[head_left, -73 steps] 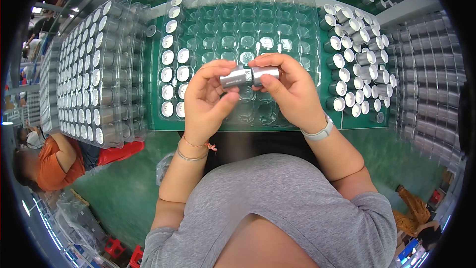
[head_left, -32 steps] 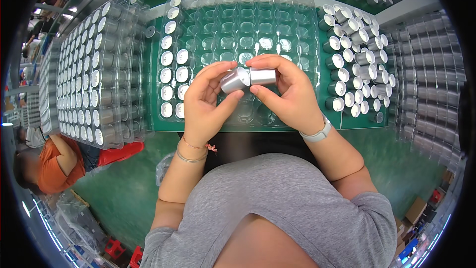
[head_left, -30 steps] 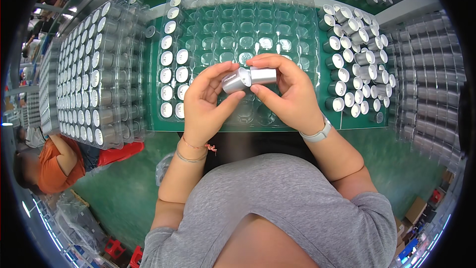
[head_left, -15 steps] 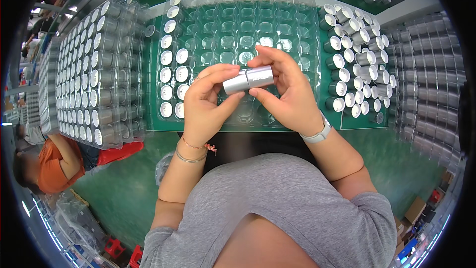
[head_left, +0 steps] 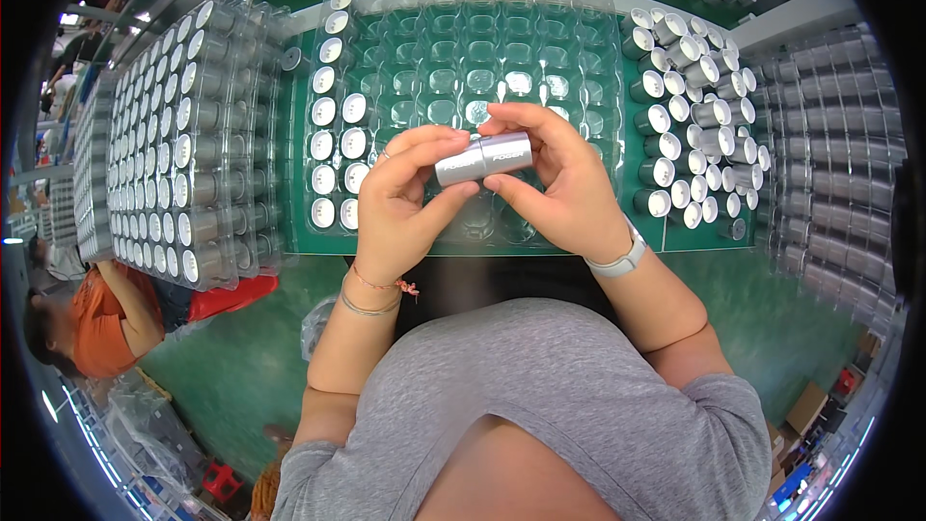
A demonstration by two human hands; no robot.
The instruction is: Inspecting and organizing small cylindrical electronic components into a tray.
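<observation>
Both hands hold one silver cylinder [head_left: 482, 157] lying sideways above a clear plastic cell tray [head_left: 463, 48]. My left hand [head_left: 405, 198] pinches its left end with thumb and fingers. My right hand [head_left: 559, 183] wraps its right end from above and below. In the tray, the two left columns hold upright silver cylinders [head_left: 333, 145] with white tops; the other cells look vacant.
A heap of loose silver cylinders [head_left: 690, 116] lies right of the tray. Stacked filled trays [head_left: 178, 135] stand at the left, more stacked trays [head_left: 830, 135] at the right. A person in an orange top [head_left: 92, 328] crouches at lower left.
The cylinder has been turned and straightened between my fingers, and both hands shifted slightly up over the tray.
</observation>
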